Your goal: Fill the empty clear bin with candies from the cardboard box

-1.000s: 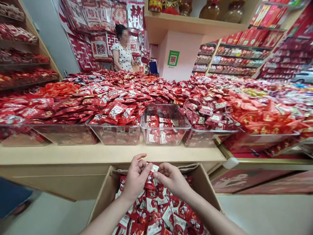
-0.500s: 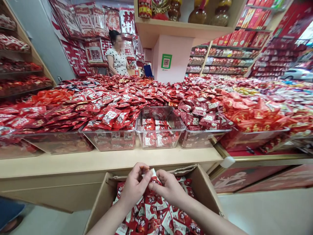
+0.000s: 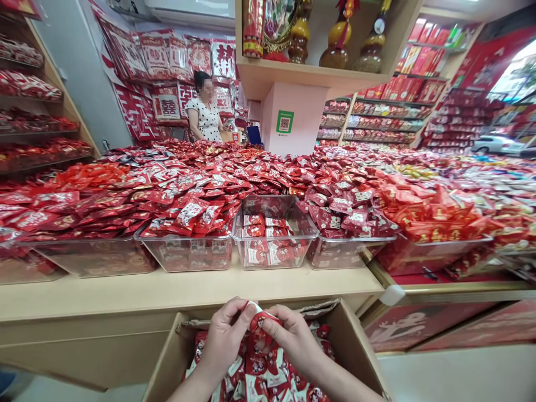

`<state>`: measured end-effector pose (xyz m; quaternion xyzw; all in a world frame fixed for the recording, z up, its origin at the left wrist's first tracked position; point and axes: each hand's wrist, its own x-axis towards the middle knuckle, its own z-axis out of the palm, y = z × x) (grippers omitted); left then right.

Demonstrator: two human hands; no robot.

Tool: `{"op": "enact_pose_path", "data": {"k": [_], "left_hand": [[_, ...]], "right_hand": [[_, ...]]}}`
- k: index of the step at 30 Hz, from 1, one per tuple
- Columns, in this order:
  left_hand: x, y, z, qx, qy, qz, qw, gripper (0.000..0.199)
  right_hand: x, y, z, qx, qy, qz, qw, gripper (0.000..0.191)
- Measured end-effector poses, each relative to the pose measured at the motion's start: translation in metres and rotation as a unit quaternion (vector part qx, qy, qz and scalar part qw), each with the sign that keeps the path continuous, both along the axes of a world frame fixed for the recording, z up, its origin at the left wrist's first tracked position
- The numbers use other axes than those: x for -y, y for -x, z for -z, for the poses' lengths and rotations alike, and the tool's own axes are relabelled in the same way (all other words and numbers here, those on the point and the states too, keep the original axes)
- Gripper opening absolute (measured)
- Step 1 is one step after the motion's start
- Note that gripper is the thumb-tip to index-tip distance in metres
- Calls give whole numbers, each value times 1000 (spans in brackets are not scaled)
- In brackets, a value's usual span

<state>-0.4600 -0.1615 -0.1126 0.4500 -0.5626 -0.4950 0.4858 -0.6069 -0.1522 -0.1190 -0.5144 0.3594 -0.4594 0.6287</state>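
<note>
A small red-and-white packet (image 3: pixel 262 330) is held up between both hands over an open cardboard box (image 3: pixel 355 340). My left hand (image 3: pixel 228 335) pinches its upper left edge between thumb and fingers. On its right side, my right hand (image 3: pixel 291 335) grips it the same way, thumb in front. Below the hands, many similar packets (image 3: pixel 255 385) fill the box. Straight ahead on the counter stands a clear plastic bin (image 3: pixel 274 239) with rows of the same kind of packets standing in its front part.
More clear bins heaped with red packets (image 3: pixel 188 215) line the counter (image 3: pixel 188 290) on both sides. A shelf (image 3: pixel 326 72) with bottles juts from a pillar. Behind the heaps stands a person (image 3: pixel 205 114) in a dotted top.
The view has tilted up, so the scene sits lower in the picture. The packet between my hands now shows more of its red face. Both hands still hold it.
</note>
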Motion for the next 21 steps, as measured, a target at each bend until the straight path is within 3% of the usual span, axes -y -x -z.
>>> {"op": "enact_pose_path", "data": {"k": [5,9,11,13,16,19,21], "left_hand": [[-2,1,-1,-7,0,-17,1000,17],[-5,2,-5,-4,3,-38,999,17],[-8,2,-7,-28,-9,-47,998,18],[-10,2,-6,-70,-18,-63,995,23],[-6,3,2,-81,-33,-77,993,29],[2,3,12,-33,-60,-49,996,30],[6,3,17,-18,-62,-39,997,29]], "right_hand": [[3,-3,1,16,-3,23,1000,33],[3,0,8,-51,44,60,996,27],[3,5,2,-99,88,91,987,24],[7,13,-16,-153,158,125,967,22],[28,26,-69,-239,275,190,911,22],[78,30,-128,-382,327,236,831,21],[122,25,-155,-551,293,220,750,23]]}}
